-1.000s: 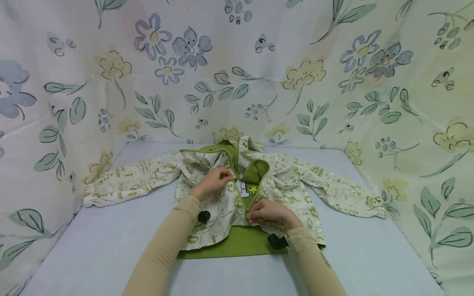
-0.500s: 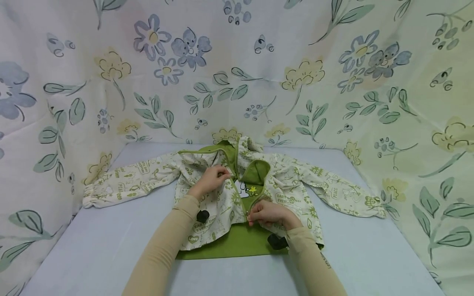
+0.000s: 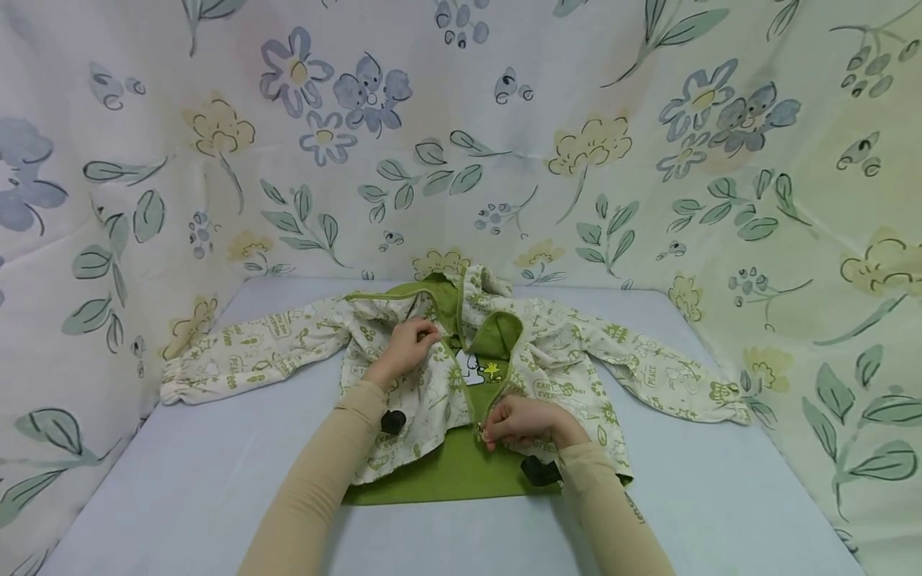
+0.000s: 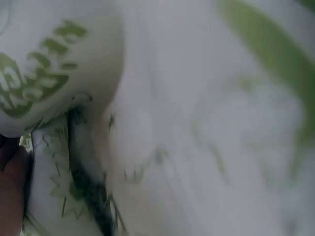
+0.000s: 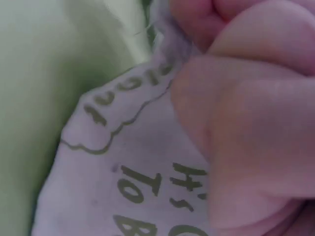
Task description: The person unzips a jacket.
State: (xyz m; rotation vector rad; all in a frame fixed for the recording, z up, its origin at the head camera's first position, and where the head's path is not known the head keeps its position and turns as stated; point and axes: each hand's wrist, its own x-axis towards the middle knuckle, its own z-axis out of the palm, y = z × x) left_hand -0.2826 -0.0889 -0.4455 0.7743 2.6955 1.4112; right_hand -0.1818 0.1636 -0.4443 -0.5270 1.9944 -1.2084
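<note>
A white hooded jacket point(image 3: 565, 384) with green print and green lining lies spread, its front partly apart. My left hand point(image 3: 406, 348) pinches the left front edge beside the zipper point(image 3: 468, 392), partway down the chest. At the bottom of the zipper, my right hand point(image 3: 526, 420) pinches the right front's lower corner, thumb and fingertips together. A small metal zipper piece point(image 3: 479, 428) shows at those fingertips. In the right wrist view, curled fingers point(image 5: 256, 98) grip the printed hem point(image 5: 113, 147). Blurred cloth point(image 4: 187, 147) fills most of the left wrist view, with fingers point(image 4: 12, 182) at its left edge.
Both sleeves point(image 3: 266, 352) stretch out sideways on the pale table point(image 3: 194, 480). Green lining point(image 3: 461, 472) shows below the front hem, and a cartoon dog print point(image 3: 471, 368) between the fronts. A floral curtain point(image 3: 461, 200) encloses the back and sides.
My left hand has shifted slightly left and up, drawing the left front edge with it, so its lower hem sits higher. The right hand stays at the zipper's bottom, fingertips slightly lower.
</note>
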